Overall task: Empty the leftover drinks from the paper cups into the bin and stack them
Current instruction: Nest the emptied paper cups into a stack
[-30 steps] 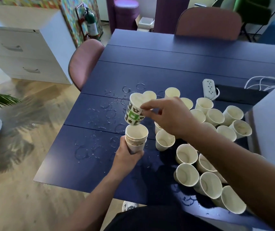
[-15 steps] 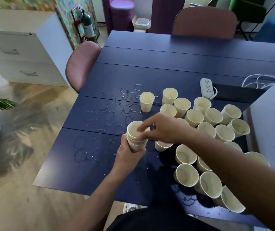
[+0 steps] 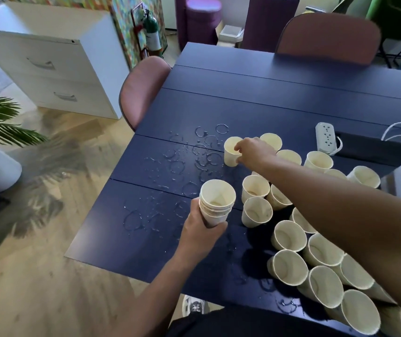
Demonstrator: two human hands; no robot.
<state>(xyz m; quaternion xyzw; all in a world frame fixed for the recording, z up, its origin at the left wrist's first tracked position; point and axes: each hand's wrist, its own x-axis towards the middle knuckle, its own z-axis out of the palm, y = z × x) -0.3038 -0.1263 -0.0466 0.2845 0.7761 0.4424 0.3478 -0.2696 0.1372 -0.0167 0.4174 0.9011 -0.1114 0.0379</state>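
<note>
**Right hand on the far cup: lift it straight and check it before nesting**

Right hand (image 3: 251,152) reaches across the dark blue slatted table (image 3: 231,100) to the cream paper cup standing alone at the far left of the group (image 3: 231,155); its fingers curl over the rim and near wall, though whether they have truly closed on it I cannot tell. Left hand (image 3: 200,227) is wrapped firmly round the lower part of a nested stack of cream paper cups (image 3: 216,200), held upright and clear of the tabletop. Many loose cream paper cups (image 3: 289,266) crowd the near right of the table.

To do this well, pinch the far cup by rim and wall rather than squeezing, since thin paper will likely buckle. Raise it vertically; the tabletop shows wet rings and droplets (image 3: 201,154), so the base may cling or drip. Whether liquid remains inside is unclear, so look before nesting and tip any out first. No bin can be made out with certainty. Keep the stack level and drop the cup squarely into its mouth.
</note>
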